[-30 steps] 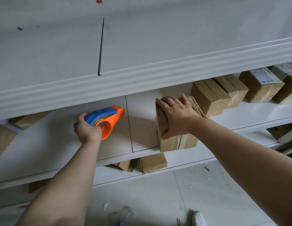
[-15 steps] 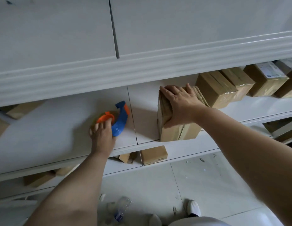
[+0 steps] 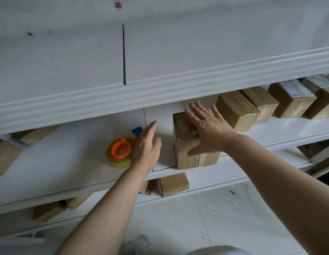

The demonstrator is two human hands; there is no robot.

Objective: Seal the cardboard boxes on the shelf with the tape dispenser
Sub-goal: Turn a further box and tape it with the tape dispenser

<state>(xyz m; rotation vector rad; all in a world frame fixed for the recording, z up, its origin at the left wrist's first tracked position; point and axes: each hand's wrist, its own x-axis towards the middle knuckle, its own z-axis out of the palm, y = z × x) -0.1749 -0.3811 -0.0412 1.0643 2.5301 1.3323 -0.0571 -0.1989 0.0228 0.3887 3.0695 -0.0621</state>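
Resting the right grip (image 3: pixel 206 131), flat and open, on the cardboard box (image 3: pixel 193 159) on the shelf (image 3: pixel 58 162). Holding nothing in the left grip (image 3: pixel 146 146), open too, just right of the tape dispenser (image 3: pixel 120 152) lying on its side, nearest that grip.

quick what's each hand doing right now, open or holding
left hand: open, holds nothing, beside the tape dispenser
right hand: open, fingers spread, palm on the cardboard box
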